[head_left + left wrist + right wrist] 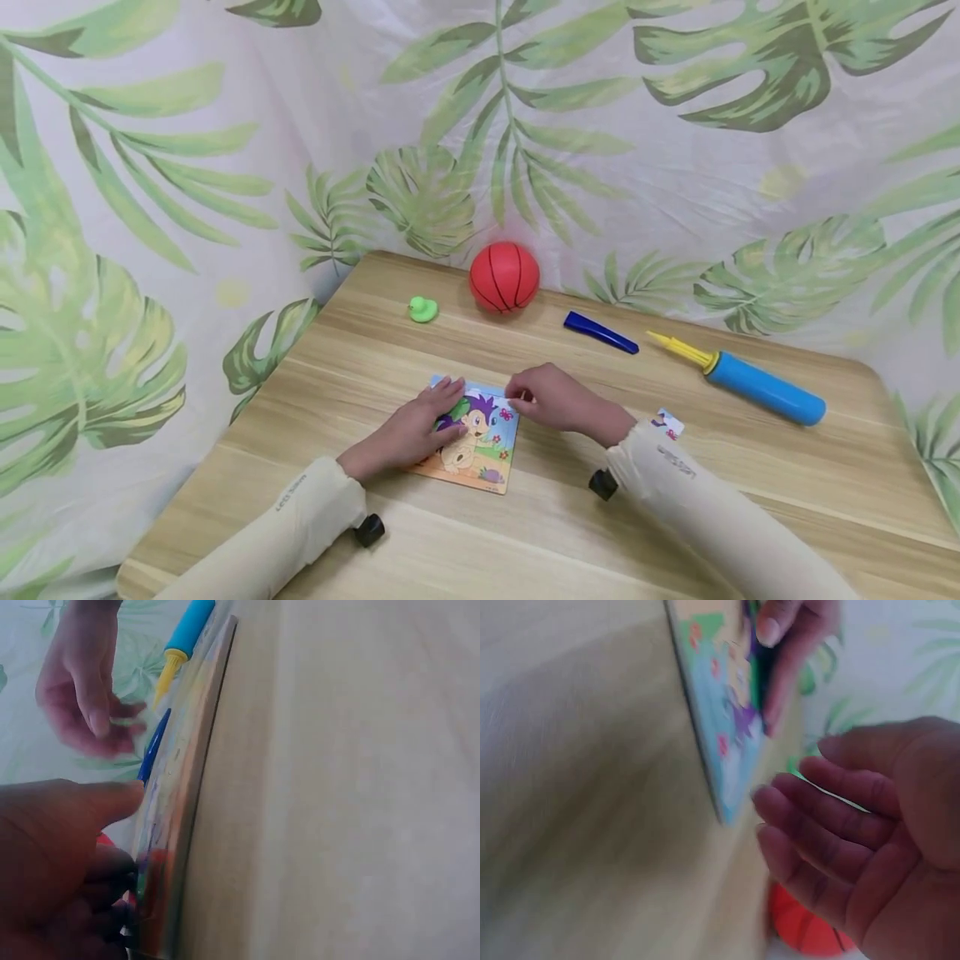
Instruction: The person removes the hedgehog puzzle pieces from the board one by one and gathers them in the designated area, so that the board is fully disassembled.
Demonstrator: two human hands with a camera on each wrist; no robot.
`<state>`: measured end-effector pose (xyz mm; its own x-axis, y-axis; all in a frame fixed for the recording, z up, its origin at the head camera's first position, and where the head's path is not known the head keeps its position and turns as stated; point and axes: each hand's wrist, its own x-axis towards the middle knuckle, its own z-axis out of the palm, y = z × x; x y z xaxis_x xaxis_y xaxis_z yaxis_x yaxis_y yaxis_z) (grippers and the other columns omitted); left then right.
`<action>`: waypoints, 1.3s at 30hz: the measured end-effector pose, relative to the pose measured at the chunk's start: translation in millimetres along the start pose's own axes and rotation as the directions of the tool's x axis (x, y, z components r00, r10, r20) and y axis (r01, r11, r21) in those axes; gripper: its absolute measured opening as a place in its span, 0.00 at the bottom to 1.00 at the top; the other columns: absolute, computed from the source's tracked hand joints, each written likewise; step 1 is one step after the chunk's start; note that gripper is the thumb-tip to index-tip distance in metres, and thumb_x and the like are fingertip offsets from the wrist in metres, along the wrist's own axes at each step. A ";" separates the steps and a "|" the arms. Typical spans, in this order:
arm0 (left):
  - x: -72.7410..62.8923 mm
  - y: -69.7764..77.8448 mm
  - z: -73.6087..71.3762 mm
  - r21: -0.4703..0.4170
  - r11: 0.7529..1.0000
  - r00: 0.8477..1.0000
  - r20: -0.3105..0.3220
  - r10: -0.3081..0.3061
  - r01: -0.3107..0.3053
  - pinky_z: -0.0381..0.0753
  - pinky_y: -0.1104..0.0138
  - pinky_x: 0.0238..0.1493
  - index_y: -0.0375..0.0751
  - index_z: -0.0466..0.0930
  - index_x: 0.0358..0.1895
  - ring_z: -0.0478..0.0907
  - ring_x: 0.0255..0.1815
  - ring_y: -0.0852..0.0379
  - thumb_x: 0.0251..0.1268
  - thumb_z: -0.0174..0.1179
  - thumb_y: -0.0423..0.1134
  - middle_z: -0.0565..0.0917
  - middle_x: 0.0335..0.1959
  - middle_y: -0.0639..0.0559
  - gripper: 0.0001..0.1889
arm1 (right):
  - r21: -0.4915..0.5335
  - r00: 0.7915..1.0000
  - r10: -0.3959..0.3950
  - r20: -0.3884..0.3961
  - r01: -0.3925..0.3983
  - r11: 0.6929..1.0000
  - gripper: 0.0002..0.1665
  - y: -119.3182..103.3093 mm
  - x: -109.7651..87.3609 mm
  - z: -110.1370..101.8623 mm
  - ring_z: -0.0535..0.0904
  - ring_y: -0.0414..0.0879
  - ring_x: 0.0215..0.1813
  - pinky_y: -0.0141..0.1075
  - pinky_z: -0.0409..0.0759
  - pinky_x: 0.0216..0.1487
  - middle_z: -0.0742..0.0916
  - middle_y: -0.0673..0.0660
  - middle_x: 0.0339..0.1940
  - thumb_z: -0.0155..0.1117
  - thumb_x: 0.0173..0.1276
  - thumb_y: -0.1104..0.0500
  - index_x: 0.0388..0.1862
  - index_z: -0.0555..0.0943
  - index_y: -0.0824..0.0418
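Observation:
A square cartoon jigsaw puzzle [480,454] with a purple-haired hedgehog figure lies flat on the wooden table. My left hand [412,427] rests on its left side, fingers spread over the picture; the left wrist view has that hand's thumb [112,801] along the puzzle's edge. At the puzzle's upper right corner is my right hand [551,398]. Seen from the right wrist, this hand [862,825] has loosely bent fingers with nothing between them, beside the corner of the puzzle [724,772]. One loose puzzle piece [670,423] lies just beyond the right forearm.
Along the back of the table [337,367] are a green toy duck [423,310], a red ball [505,277] with black lines and a dark blue, flat tapered object [600,332]. A blue hand pump [765,387] with a yellow nozzle end lies at the right. Leaf-print cloth [570,125] hangs behind.

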<state>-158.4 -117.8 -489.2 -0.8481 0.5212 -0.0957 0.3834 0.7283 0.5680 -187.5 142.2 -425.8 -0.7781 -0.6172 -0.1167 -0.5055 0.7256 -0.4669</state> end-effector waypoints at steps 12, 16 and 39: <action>-0.1 0.7 3.6 -0.012 1.000 0.998 -0.057 0.025 -0.025 0.55 0.47 0.81 0.33 0.62 0.75 0.50 0.83 0.43 0.71 0.62 0.49 0.57 0.81 0.44 0.37 | -0.131 0.999 0.032 -0.026 -0.035 0.991 0.15 -23.6 28.2 33.5 0.84 0.49 0.50 0.44 0.83 0.58 0.88 0.57 0.46 0.61 0.71 0.64 0.55 0.84 0.64; 0.3 -0.7 4.5 -0.003 1.000 0.998 -0.066 0.014 -0.014 0.56 0.47 0.80 0.32 0.60 0.75 0.51 0.83 0.44 0.70 0.62 0.50 0.55 0.82 0.44 0.39 | -0.181 0.998 0.032 -0.061 -0.042 0.983 0.10 -26.8 29.0 37.8 0.81 0.46 0.42 0.41 0.83 0.48 0.86 0.55 0.40 0.62 0.70 0.63 0.47 0.86 0.62; 1.3 5.3 3.3 0.007 1.000 0.998 -0.060 -0.029 0.030 0.57 0.49 0.80 0.31 0.61 0.74 0.51 0.83 0.44 0.68 0.64 0.48 0.56 0.81 0.43 0.38 | 0.041 0.971 0.240 -0.020 -0.239 0.970 0.15 -29.6 41.8 37.4 0.80 0.51 0.47 0.44 0.82 0.55 0.83 0.60 0.45 0.67 0.66 0.60 0.48 0.82 0.67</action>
<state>-156.2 -111.8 -489.0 -0.8795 0.4717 -0.0629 0.3605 0.7467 0.5591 -191.1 83.5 -449.6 -0.8840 -0.4187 -0.2078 -0.2891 0.8392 -0.4606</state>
